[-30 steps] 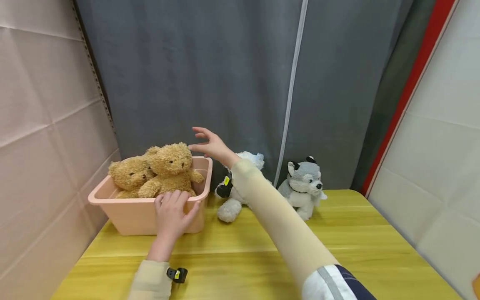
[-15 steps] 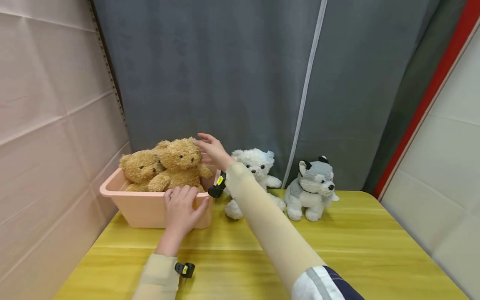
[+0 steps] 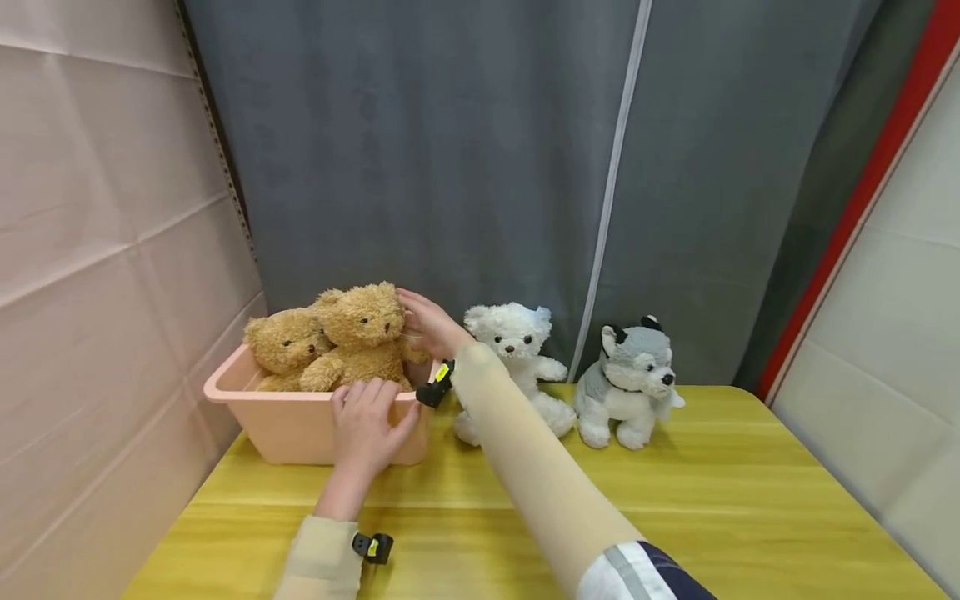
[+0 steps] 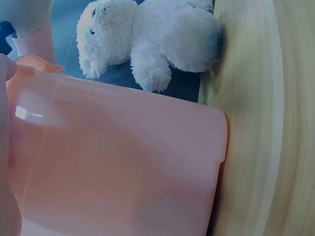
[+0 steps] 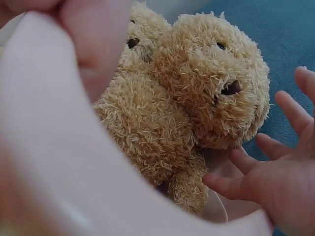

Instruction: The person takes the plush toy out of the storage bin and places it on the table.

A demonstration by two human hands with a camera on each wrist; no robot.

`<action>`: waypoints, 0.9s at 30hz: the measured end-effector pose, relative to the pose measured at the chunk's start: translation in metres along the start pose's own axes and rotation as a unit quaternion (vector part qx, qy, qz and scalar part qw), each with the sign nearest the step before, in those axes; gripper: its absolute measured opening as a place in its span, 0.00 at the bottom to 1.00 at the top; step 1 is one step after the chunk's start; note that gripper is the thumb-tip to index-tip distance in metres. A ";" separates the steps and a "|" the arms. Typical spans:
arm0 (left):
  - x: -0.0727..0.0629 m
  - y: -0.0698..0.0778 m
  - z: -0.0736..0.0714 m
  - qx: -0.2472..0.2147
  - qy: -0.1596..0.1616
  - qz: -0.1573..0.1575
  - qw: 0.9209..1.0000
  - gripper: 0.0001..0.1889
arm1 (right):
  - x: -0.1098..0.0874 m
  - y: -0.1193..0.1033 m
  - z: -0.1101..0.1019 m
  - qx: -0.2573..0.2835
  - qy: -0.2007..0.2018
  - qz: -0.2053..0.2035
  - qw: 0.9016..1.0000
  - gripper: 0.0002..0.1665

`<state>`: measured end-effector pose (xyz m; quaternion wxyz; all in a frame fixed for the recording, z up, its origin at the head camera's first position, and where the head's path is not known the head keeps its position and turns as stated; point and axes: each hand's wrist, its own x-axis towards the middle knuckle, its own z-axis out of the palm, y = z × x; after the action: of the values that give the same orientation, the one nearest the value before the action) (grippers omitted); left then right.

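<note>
A pink plastic tub [image 3: 300, 429] stands on the table at the left, with two tan teddy bears [image 3: 363, 321] [image 5: 211, 73] sitting in it side by side. My left hand [image 3: 366, 429] grips its near rim, fingers hooked over the top edge; in the left wrist view only a sliver of that hand shows. Beside the right-hand bear's head is my right hand [image 3: 435, 325], its fingers spread and relaxed, also seen in the right wrist view. Both bears' lower bodies are hidden by the tub wall.
A white teddy bear [image 3: 513, 333] sits right of the tub, partly behind my right forearm. Farther right stands a grey and white plush husky [image 3: 637, 379]. A grey curtain [image 3: 450, 150] hangs behind the wooden table [image 3: 712, 500], and a white wall panel [image 3: 97, 292] borders the left.
My right hand has come down from above the tub to the side of the right-hand bear's head. My left hand stays on the rim. The head view has shifted slightly.
</note>
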<state>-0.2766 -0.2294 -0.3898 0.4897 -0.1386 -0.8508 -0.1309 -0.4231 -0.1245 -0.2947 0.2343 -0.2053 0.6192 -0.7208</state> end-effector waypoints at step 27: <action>0.000 0.000 -0.003 0.004 -0.011 0.000 1.000 0.17 | -0.003 0.003 0.007 -0.134 0.055 -0.017 0.989 0.20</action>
<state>-0.2745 -0.2308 -0.3889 0.4812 -0.1383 -0.8565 -0.1258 -0.4167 -0.1284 -0.2965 0.1580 -0.2052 0.7185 -0.6455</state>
